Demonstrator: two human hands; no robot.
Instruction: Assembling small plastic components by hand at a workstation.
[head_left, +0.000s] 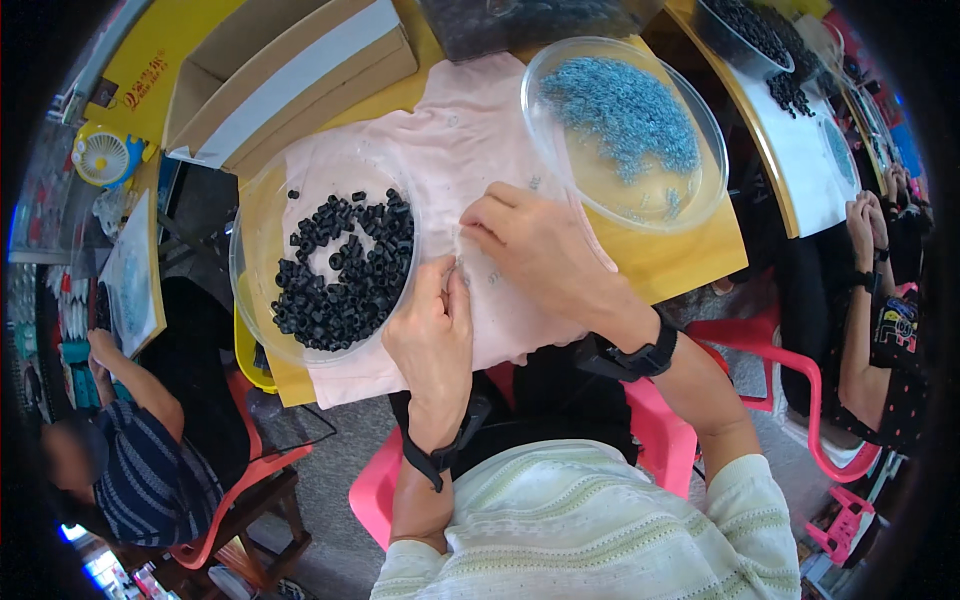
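Observation:
My left hand [435,335] is closed, thumb and fingertips pinched together, beside the right rim of a round see-through tub [240,290]. Small black cylindrical parts [345,265] lie heaped in that tub. Just above it and to the right, my right hand [535,250] bends its fingers into a pinch, close to the left fingertips. Whatever sits between the fingers of either hand is too small and hidden to name. Under both hands spreads a pale pink cloth [470,110], with a few tiny bits on it. Another round see-through tub [710,190] holds many small bluish pieces [620,110].
An open cardboard box [300,85] stands at the table's far left, and a dark grey bin [540,25] at the back. The yellow tabletop [690,250] ends near my lap. Other people work at tables left and right; pink chairs [770,350] stand nearby.

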